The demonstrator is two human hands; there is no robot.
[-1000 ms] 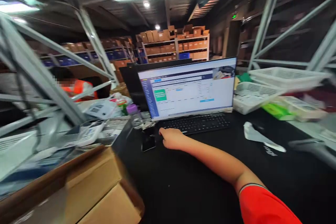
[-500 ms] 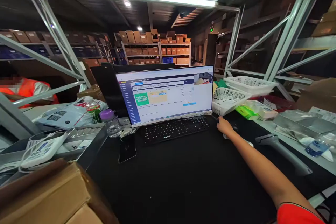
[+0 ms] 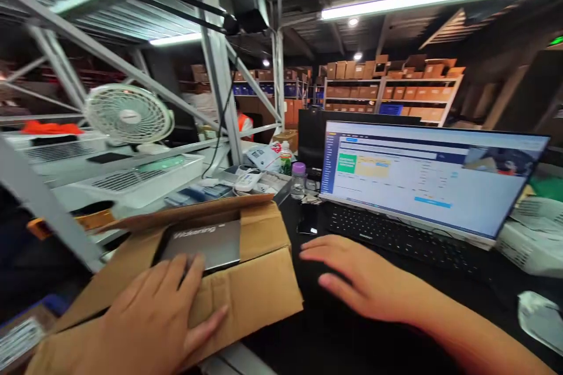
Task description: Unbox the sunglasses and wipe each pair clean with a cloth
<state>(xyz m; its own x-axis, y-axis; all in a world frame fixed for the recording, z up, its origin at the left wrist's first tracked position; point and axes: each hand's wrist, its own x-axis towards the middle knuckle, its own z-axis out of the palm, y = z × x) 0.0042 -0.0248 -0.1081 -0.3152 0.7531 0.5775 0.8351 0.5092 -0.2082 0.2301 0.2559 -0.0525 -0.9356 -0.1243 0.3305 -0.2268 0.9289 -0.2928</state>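
Observation:
An open cardboard box stands at the left, its top flaps folded back. Inside lies a dark grey flat package with pale lettering, partly covered by the flaps. My left hand rests over the near side of the box, fingers spread and fingertips at the package's edge, thumb on the outer cardboard. My right hand hovers over the black desktop just right of the box, fingers apart and holding nothing. Behind it are a keyboard and a lit monitor.
A phone and a purple-capped bottle stand left of the keyboard. Behind the box is a grey tray of small items. A white fan and metal posts rise at the left. White baskets sit at the right.
The view has swung left, bringing more of the cardboard box into sight. My right hand has left the keyboard's right end and come near the box. My left hand has appeared on the box.

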